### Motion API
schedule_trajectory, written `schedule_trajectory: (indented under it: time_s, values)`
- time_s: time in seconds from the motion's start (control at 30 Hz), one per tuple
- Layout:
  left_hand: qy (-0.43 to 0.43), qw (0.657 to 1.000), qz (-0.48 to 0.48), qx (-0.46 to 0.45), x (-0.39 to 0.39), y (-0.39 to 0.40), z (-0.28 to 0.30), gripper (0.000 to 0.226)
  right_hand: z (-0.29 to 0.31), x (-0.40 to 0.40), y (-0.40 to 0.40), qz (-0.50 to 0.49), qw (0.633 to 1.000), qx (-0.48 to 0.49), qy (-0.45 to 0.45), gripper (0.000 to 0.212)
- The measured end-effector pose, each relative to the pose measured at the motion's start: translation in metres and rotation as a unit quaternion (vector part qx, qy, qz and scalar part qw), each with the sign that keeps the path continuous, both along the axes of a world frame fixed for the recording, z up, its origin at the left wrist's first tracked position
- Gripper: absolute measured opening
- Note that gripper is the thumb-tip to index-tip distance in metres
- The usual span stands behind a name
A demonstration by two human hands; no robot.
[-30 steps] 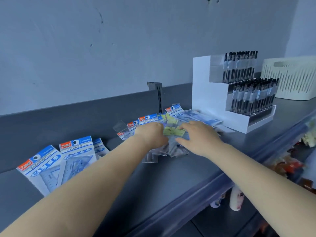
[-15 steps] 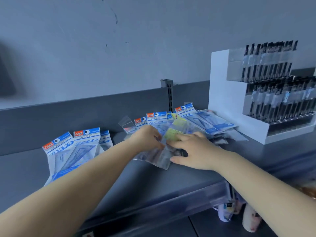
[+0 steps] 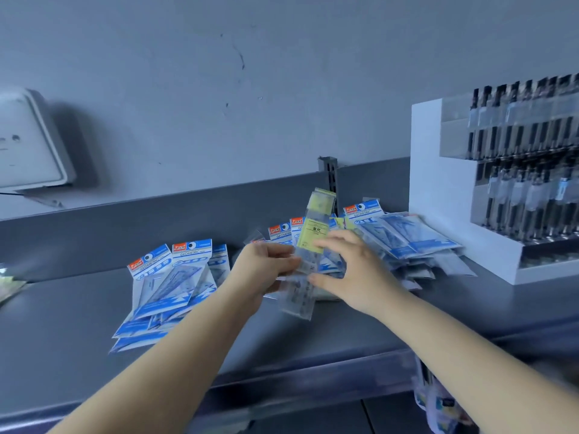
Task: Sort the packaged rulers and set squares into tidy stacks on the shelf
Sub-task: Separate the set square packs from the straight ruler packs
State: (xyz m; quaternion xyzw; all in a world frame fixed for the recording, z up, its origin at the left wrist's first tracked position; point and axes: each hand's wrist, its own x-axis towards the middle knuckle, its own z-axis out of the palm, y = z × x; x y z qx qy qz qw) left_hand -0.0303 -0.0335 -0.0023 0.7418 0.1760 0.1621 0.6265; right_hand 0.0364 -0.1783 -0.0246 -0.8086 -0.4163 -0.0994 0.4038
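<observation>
Nearest, two bare forearms are extended from the lower edge toward the middle of the grey shelf (image 3: 78, 324). A clear-sleeved ruler packet with a yellow label (image 3: 313, 239) is held upright above the shelf, between both hands. It is pinched at its lower left edge by the left hand (image 3: 263, 267), whose grip is closed on the packet. The right hand (image 3: 354, 270) is laid against the packet's right side with fingers only loosely bent; whether its grip is truly closed on the packet cannot be told. To the left, a fanned stack of blue set square packets (image 3: 169, 286) is spread flat on the shelf. Just beyond the hands, a looser heap of blue packets (image 3: 404, 239) is piled toward the right. Farther right, a white tiered pen display (image 3: 438, 189) is stood on the shelf. On the far wall at left, a pale box (image 3: 28, 142) is mounted.
</observation>
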Motion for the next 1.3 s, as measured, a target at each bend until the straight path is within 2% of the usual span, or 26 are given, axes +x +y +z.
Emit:
schedule_trajectory:
  time_s: [0.17, 0.27, 0.4, 0.47, 0.57, 0.63, 0.73, 0.83, 0.9, 1.0, 1.17, 1.3]
  values:
    - [-0.071, 0.996, 0.025, -0.055, -0.028, -0.006, 0.001, 0.015, 0.007, -0.022, 0.011, 0.075, 0.989, 0.074, 0.104, 0.065]
    - [-0.103, 0.991, 0.049, -0.072, -0.047, -0.006, -0.001, 0.014, 0.007, -0.04, 0.024, 0.099, 0.979, 0.134, 0.119, 0.062]
    - [-0.14, 0.982, 0.091, -0.09, -0.08, 0.005, -0.006, 0.013, 0.005, -0.068, 0.047, 0.128, 0.953, 0.213, 0.173, 0.069]
    - [-0.163, 0.975, 0.115, -0.102, -0.1, 0.015, -0.008, 0.013, 0.005, -0.084, 0.062, 0.135, 0.941, 0.228, 0.209, 0.06]
    - [-0.19, 0.963, 0.159, -0.111, -0.133, 0.031, -0.012, 0.011, 0.002, -0.109, 0.085, 0.148, 0.937, 0.216, 0.232, 0.031]
    - [-0.202, 0.955, 0.183, -0.115, -0.158, 0.044, -0.015, 0.008, -0.001, -0.128, 0.099, 0.149, 0.932, 0.207, 0.259, 0.026]
    - [-0.219, 0.943, 0.224, -0.111, -0.197, 0.069, -0.016, 0.011, -0.005, -0.162, 0.122, 0.187, 0.895, 0.237, 0.327, 0.025]
    - [-0.23, 0.932, 0.259, -0.107, -0.238, 0.099, -0.014, 0.01, -0.004, -0.198, 0.149, 0.227, 0.842, 0.281, 0.401, 0.023]
    - [-0.228, 0.928, 0.271, -0.114, -0.268, 0.121, -0.013, 0.012, -0.002, -0.22, 0.17, 0.249, 0.809, 0.295, 0.443, 0.029]
    - [-0.222, 0.923, 0.287, -0.131, -0.313, 0.155, -0.015, 0.012, 0.0, -0.253, 0.204, 0.267, 0.783, 0.295, 0.478, 0.04]
    - [-0.217, 0.918, 0.297, -0.145, -0.369, 0.206, -0.014, 0.012, 0.0, -0.304, 0.262, 0.271, 0.769, 0.287, 0.502, 0.048]
    - [-0.22, 0.92, 0.299, -0.128, -0.392, 0.242, -0.017, 0.015, -0.002, -0.327, 0.297, 0.277, 0.79, 0.268, 0.477, 0.051]
